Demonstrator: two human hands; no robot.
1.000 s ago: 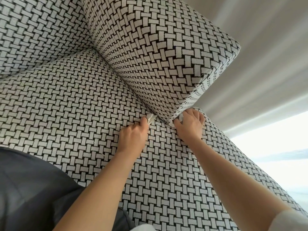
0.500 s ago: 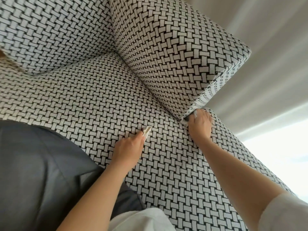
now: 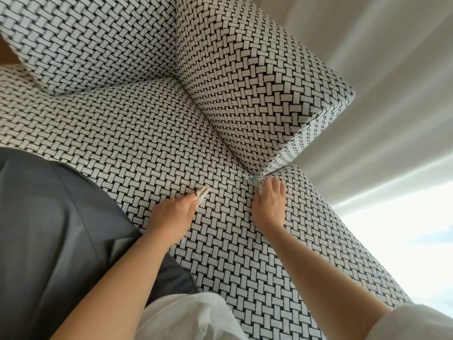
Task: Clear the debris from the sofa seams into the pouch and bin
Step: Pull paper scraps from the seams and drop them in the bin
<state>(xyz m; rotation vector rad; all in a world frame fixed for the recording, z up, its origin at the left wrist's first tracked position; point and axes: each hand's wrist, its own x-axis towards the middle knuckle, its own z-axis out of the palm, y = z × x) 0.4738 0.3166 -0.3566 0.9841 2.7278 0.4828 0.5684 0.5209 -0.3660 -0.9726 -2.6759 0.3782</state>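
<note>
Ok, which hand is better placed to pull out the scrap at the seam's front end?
Right. The right hand is at that scrap by the seam; the left hand lies apart, pinching another piece.

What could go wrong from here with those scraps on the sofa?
1. The left hand pinches its paper scrap only by one end, so the scrap might slip and drop onto the seat cushion.
2. The crumpled scrap at the right hand sits at the seam mouth. A poor pull might tear it or push it deeper.
3. No pouch or bin shows, so both scraps may need carrying.
</note>
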